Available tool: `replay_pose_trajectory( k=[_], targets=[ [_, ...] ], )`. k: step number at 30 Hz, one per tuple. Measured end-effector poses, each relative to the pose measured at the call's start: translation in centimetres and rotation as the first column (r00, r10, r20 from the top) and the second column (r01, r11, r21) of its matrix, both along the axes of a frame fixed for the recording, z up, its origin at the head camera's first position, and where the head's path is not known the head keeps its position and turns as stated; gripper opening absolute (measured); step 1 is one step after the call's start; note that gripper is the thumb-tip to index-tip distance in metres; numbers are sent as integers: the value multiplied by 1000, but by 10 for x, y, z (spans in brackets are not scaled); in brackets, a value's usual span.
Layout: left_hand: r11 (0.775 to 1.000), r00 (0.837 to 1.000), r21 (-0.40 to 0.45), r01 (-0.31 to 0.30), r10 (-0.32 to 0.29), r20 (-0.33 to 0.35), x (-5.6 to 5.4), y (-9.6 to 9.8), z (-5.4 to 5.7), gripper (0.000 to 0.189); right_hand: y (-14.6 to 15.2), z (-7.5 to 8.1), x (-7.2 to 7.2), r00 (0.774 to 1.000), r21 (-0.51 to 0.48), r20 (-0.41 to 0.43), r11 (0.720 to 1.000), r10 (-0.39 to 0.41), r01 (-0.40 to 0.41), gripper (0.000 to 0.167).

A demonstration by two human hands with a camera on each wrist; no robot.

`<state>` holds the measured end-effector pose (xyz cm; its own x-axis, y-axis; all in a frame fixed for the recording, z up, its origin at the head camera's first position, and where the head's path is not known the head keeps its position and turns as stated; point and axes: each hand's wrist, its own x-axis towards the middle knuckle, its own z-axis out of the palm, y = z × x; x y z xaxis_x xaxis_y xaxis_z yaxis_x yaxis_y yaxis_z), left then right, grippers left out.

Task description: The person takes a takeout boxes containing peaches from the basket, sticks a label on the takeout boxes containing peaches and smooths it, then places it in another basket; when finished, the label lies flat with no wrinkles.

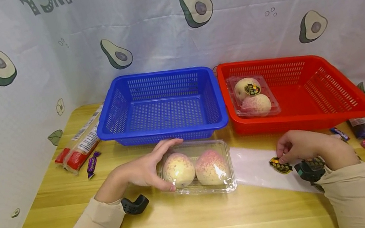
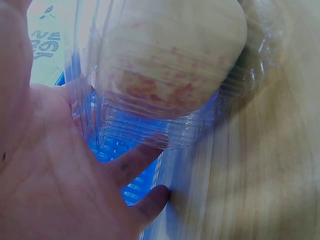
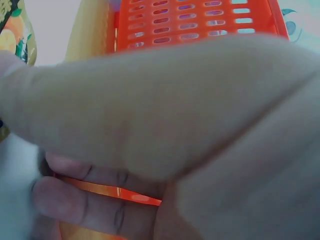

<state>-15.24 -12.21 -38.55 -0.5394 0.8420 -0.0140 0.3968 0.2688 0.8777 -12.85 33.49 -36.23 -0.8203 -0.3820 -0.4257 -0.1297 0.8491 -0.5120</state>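
A left hand (image 1: 146, 171) stretches wide round one end of a clear box (image 1: 196, 168) of two peaches (image 1: 210, 168), thumb in front, fingers behind. Well right of those fingers, the right hand (image 1: 300, 148) pinches a black-and-gold label (image 1: 280, 167) over a white backing sheet (image 1: 251, 163). Uneven pulling could crease the label; a slack left hold might let the box slide.

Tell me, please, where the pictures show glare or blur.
Head view: mostly sharp, with bright glints on the clear container. Left wrist view: hazy, the fruit soft behind streaky plastic reflections. Right wrist view: the right hand blurred close up, the red basket behind clearer.
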Motion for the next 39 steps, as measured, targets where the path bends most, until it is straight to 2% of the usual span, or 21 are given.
replay_pose_trajectory(
  k=[6,11,18,22,30,33,36,39],
  targets=[
    [1000,1000,4,2,-2,2,0,1,-1,114,-2,0,0,999,20,31,999,-37,37,12],
    [1000,1000,3,-3,3,6,0,1,-1,115,-2,1,0,998,35,20,998,-57,56,14],
    [1000,1000,1,-7,7,17,1,2,1,115,-2,1,1,1000,20,11,1000,-10,9,9],
    [1000,1000,0,-5,5,14,1,2,1,115,-2,4,2,1000,1,-2,1000,25,-25,12],
    [1000,1000,-1,-2,2,5,0,0,0,115,-11,25,13,1000,-17,19,1000,22,-22,14],
    [1000,1000,-2,-3,3,6,0,-1,0,115,-17,35,18,997,-71,18,995,68,-67,11],
    [1000,1000,-4,-4,4,3,0,-1,-1,115,-27,47,25,990,-132,-33,982,134,-137,5],
    [1000,1000,-4,0,0,-5,0,0,-1,115,-41,59,32,971,-207,-133,953,197,-222,2]
  ],
)
